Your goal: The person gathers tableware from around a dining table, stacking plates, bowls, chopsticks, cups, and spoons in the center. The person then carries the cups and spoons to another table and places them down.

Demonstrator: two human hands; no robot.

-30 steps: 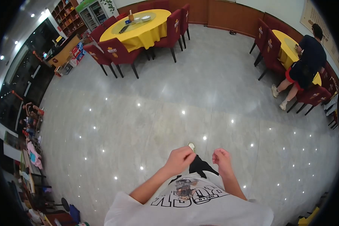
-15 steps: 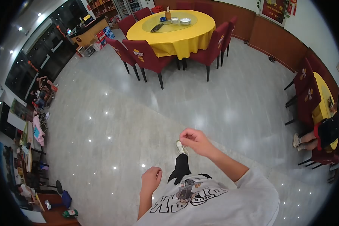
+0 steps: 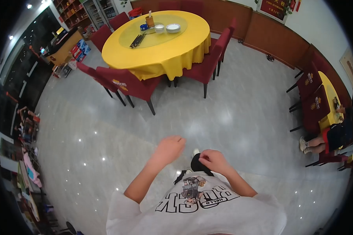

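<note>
My left hand (image 3: 171, 149) is held out over the tiled floor with its fingers curled in, and nothing shows in it. Lower and nearer my body, my right hand (image 3: 215, 160) is also loosely closed, its thumb against the bent fingers. Neither hand touches anything. Ahead stands a round table with a yellow tablecloth (image 3: 121, 58). On its turntable lie a stack of white plates (image 3: 173, 27), a white bowl (image 3: 159, 28), dark chopsticks (image 3: 137, 40), a blue container (image 3: 144, 27) and a brown holder (image 3: 149, 21).
Red chairs (image 3: 131, 84) surround the round table. At the right, a person (image 3: 337, 135) is beside another yellow-covered table (image 3: 329, 92). A counter (image 3: 64, 49) and boxes (image 3: 80, 50) stand at the far left. Glossy grey floor (image 3: 235, 105) lies between.
The round table appears nearer and further left. My left hand has swung forward and up; my right hand has dropped back towards my body.
</note>
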